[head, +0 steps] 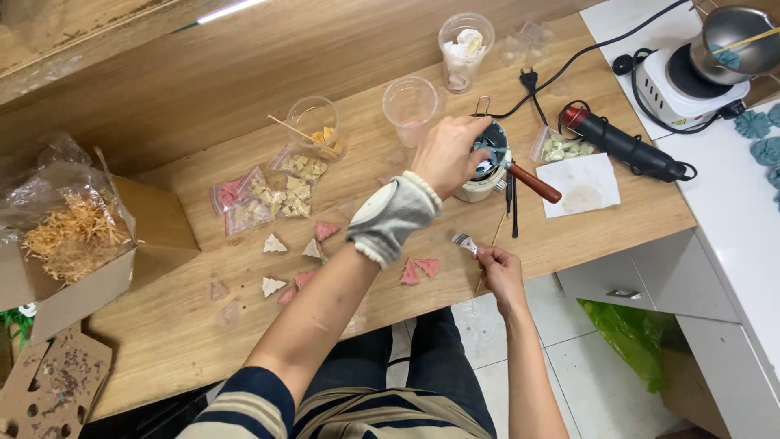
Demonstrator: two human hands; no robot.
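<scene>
Two hands, L hand (449,154) on melting pot (491,149), R hand (500,272) w/ fork (465,241)

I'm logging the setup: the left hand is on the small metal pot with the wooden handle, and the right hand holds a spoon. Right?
Not quite. In the head view the right hand holds a small fork, not a spoon. The left hand is on the metal pot, as you said.

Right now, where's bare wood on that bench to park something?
Free: the near-left bench between the cardboard box and the triangle pieces; also the strip right of the paper sheet. Crowded: around the small pot under the left hand, and the bags.
</scene>
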